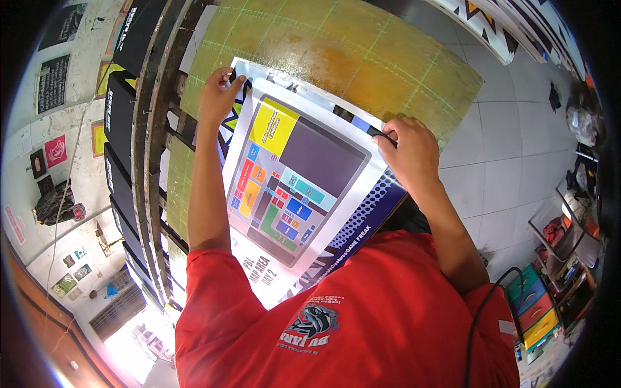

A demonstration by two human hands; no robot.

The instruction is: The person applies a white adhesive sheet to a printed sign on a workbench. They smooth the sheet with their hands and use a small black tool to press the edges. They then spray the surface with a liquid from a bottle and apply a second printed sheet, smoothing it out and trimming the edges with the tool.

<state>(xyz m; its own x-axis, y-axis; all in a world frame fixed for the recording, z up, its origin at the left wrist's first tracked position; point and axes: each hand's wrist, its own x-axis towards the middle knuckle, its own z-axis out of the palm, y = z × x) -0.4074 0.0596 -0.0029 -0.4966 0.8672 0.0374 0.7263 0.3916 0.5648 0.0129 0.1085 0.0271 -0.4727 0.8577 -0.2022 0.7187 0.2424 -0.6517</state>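
A large printed sheet (304, 174) with a grey floor-plan graphic and coloured blocks lies on a green cutting mat (336, 45). My left hand (218, 94) presses on the sheet's far left corner, fingertips on its edge. My right hand (409, 150) rests on the sheet's far right edge and grips a thin dark tool, probably a knife, held against the paper. Under the top sheet other prints show: one with a blue dotted border (372, 216) and a black and white patterned one.
Dark framed panels (132, 129) stand stacked along the mat's left side. A grey tiled floor (511, 142) spreads to the right, with a patterned banner at the top right and coloured shelves (540, 304) at the lower right. My red shirt fills the bottom.
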